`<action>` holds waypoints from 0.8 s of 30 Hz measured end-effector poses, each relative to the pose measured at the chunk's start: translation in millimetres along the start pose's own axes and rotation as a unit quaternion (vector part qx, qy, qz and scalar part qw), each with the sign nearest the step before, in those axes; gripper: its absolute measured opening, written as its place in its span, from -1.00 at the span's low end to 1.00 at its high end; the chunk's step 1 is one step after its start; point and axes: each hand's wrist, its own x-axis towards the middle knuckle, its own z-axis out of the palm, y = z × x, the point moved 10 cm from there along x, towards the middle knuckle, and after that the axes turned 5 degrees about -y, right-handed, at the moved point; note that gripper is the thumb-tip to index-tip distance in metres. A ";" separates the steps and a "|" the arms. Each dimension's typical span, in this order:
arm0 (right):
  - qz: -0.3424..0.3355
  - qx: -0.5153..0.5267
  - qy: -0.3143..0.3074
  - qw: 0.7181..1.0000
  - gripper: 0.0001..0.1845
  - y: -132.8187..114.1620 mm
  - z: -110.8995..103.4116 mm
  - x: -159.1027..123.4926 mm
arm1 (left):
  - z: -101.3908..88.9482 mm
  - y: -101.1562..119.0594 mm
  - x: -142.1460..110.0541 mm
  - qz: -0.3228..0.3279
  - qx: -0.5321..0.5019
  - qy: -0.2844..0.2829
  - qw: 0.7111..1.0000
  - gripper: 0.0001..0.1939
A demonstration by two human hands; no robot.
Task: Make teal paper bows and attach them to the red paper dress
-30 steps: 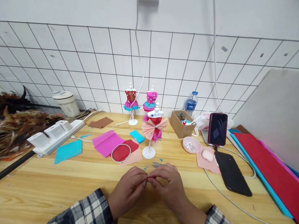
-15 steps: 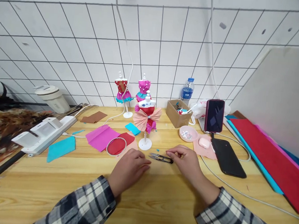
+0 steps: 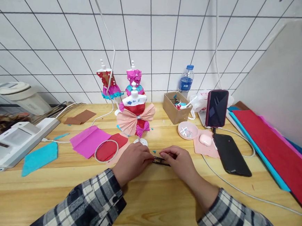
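A pair of black thread snips (image 3: 161, 161) lies on the wooden table between my hands, its blades hidden behind my left fingers. My left hand (image 3: 134, 163) is closed with thumb and forefinger together; anything in that pinch is too small to make out. Over the other end of the snips, my right hand (image 3: 179, 161) also pinches, and I cannot make out what it holds. Behind my left hand stands a small mannequin (image 3: 137, 109) in a red top with a big pink pleated bow. A tiny teal scrap (image 3: 154, 151) lies just beyond the snips.
Two more dressed mannequins stand behind. To the left lie magenta cloth (image 3: 88, 141), a metal ring (image 3: 96, 153) over red cloth, blue cloth (image 3: 40, 158) and a power strip (image 3: 24, 145). To the right are a pink bowl (image 3: 188, 136), cardboard box (image 3: 174, 114), bottle (image 3: 186, 81) and phones.
My left hand has moved in toward the right one and now covers the snips' blades. My right hand stays pinched by the handles. The view has tilted down and turned slightly.
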 end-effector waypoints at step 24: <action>0.015 0.027 0.036 0.999 -0.87 2.9 -7.1 1.2 | -3.1 -13.6 15.6 -0.114 -0.139 0.014 0.984 -0.88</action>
